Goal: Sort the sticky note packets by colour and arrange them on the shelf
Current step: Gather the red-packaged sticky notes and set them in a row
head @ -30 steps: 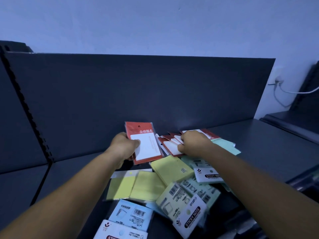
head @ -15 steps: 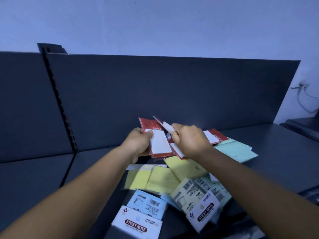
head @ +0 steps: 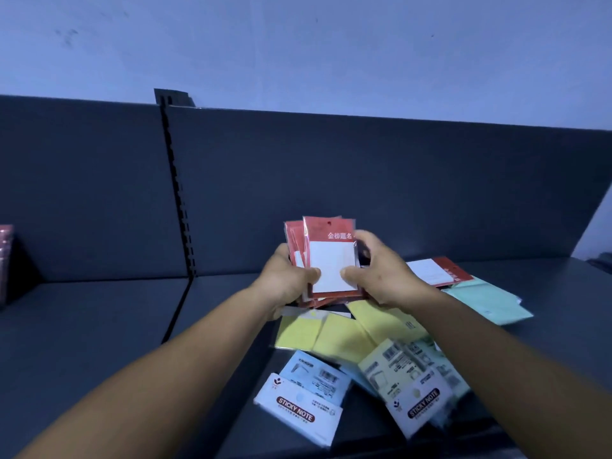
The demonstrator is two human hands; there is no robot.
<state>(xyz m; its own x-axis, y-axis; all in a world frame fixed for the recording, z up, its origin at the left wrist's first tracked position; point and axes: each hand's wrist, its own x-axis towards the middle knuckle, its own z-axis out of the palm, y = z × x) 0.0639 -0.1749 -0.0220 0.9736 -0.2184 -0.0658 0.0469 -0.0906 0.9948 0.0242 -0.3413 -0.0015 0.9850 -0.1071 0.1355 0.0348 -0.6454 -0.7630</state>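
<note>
red packets point(head: 326, 260), a small fanned stack of them, stand upright between both hands above the shelf point(head: 99, 313), just in front of the dark back panel point(head: 397, 193). the left hand point(head: 284, 283) grips the stack from the left with its thumb on the front card; the right hand point(head: 377, 276) pinches the right edge, fingers curled round it. this looks like the gathering step for the red colour: squaring the stack before setting it down. one more red packet point(head: 437, 271) lies flat on the shelf just right of the hands, so the next move probably calls for collecting it or finding a bare spot for the stack. below the hands lie yellow packets point(head: 331, 336), green packets point(head: 486, 299) to the right, and a blue packet point(head: 298, 405) nearest the camera, overlapping in a loose heap that crowds the middle. the shelf left of the slotted upright point(head: 177, 207) looks free, apart from something pinkish point(head: 5, 250) at the far left edge, too cut off to identify.
</note>
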